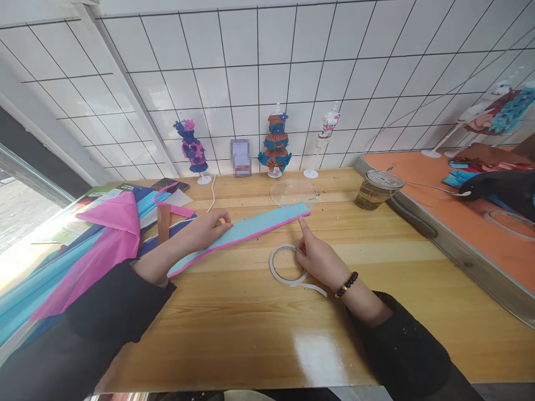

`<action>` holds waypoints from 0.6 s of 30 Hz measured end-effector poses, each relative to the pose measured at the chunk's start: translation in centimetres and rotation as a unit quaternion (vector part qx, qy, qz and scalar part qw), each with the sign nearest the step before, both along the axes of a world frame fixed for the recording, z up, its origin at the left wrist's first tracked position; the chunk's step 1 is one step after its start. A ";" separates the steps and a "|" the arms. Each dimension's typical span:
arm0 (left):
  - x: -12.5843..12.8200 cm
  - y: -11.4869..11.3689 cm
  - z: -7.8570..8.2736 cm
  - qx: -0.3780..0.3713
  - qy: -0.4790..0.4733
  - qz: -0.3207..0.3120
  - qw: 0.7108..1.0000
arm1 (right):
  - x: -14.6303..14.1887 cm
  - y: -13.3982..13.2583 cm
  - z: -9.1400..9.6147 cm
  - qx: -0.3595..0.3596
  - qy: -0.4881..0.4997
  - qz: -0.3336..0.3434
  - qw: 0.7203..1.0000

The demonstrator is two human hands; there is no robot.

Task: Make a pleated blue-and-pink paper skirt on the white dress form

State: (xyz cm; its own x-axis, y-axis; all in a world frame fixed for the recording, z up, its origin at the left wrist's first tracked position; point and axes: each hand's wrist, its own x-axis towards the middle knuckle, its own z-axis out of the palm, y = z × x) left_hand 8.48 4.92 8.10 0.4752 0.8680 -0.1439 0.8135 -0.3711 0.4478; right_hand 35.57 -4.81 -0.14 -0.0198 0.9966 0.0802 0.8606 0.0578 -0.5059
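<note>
A long blue strip [263, 221] with a pink border along its near edge lies slantwise on the wooden table; it looks like paper or cloth. My left hand [211, 227] rests at its left part, fingers curled together and closed on the far edge. At the right end, my right hand [316, 253] touches the pink border with a stretched index finger, the other fingers bent and holding nothing visible. Just left of that hand lies a roll of white tape [273, 266], its loose tail running under the wrist side. The right hand partly covers the roll.
Pink folded material [121, 223] and blue sheets are piled at the left. Small dressed stands [276, 145] line the tiled wall, near a phone [241, 158]. A clear round plate [292, 192] lies behind the strip. A lidded drink cup [374, 192] stands right, beside an orange surface [480, 211].
</note>
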 end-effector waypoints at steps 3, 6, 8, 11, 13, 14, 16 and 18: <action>-1.5 -0.4 0.9 -0.044 0.007 0.022 0.999 | 1.0 0.3 0.4 -0.001 -0.040 -0.047 0.998; -3.0 -1.1 1.9 -0.089 -0.004 0.033 0.995 | 3.1 0.8 0.8 0.007 -0.090 -0.128 0.988; -3.9 -1.6 2.2 -0.135 -0.021 0.035 0.990 | 5.1 0.9 0.8 0.015 -0.119 -0.193 0.974; -4.7 -2.5 2.0 -0.212 -0.071 0.036 0.974 | 8.3 0.7 0.8 0.021 -0.136 -0.287 0.948; -5.0 -3.2 1.3 -0.260 -0.111 0.034 0.958 | 9.9 0.3 0.8 -0.005 -0.132 -0.324 0.937; -5.2 -3.5 1.0 -0.280 -0.129 0.033 0.951 | 10.4 0.2 0.9 -0.010 -0.131 -0.338 0.932; -5.8 -4.0 0.2 -0.302 -0.148 0.035 0.941 | 10.6 0.0 1.0 0.003 -0.137 -0.353 0.925; -6.6 -4.5 -0.4 -0.298 -0.129 0.037 0.945 | 10.0 0.1 1.2 0.044 -0.144 -0.347 0.926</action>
